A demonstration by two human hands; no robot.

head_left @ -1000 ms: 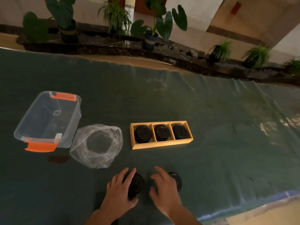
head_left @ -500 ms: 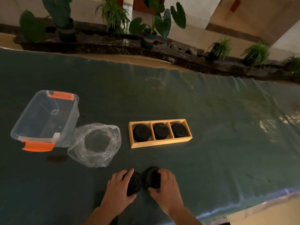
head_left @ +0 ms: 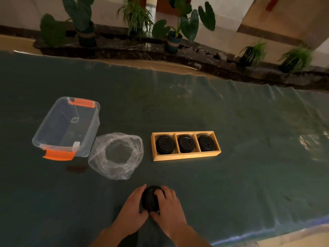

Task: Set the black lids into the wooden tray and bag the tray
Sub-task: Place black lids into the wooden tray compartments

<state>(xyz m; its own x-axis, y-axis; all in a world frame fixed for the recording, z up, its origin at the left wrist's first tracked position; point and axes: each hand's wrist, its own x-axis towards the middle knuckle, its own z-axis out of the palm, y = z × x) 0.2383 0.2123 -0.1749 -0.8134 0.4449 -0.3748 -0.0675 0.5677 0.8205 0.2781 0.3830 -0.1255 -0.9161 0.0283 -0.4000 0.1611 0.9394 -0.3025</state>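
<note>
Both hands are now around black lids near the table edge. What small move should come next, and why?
Probably lift the gathered lids, held between the left hand and right hand, toward the wooden tray. Its three compartments each already hold lids, so these would go on top.

left hand (head_left: 132, 205): bare, no rings | right hand (head_left: 169, 206): bare | forearms: unsleeved

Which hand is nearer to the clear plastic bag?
Left. The left hand sits just below the plastic bag, slightly right of it; the right hand lies farther right, across the black lids both hands hold.
</note>
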